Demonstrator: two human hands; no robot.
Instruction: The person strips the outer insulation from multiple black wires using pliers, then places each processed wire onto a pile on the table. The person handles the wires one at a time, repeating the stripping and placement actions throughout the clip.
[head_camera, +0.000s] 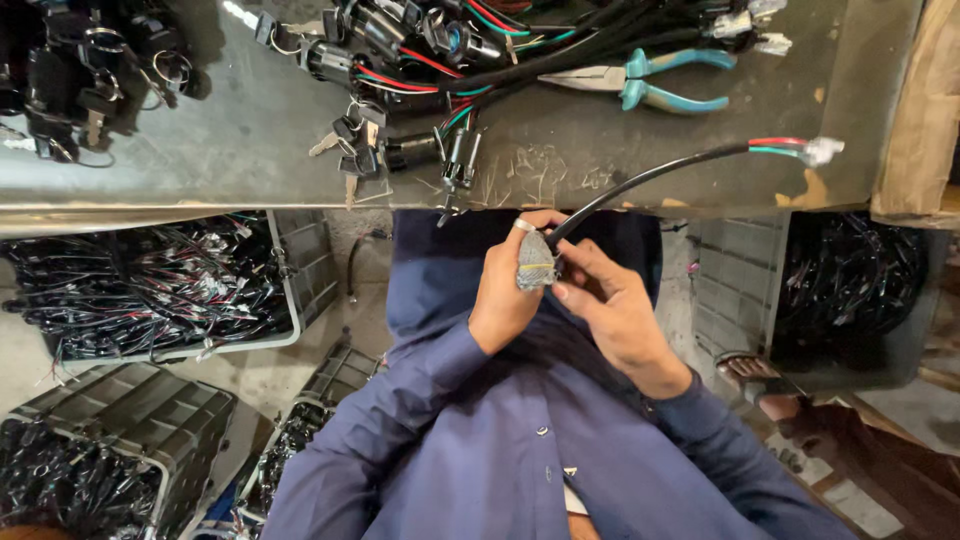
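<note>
My left hand (503, 290), with a ring on one finger, pinches a small grey woven sleeve piece (536, 264) at the end of a black cable (650, 180). My right hand (612, 305) touches the same grey piece from the other side, its fingers closed around the cable end. The cable runs up and to the right over the edge of the metal workbench (250, 150). It ends in red and green wires with a white connector (822, 150). Both hands are held just below the bench edge, above my blue shirt.
Teal-handled pliers (655, 82) lie on the bench beside a pile of wired switches (430, 50) and keys (355, 140). More black parts (90, 70) lie at the far left. Grey crates of wire harnesses (150, 290) (850, 280) stand on the floor. Cardboard (920, 120) sits at right.
</note>
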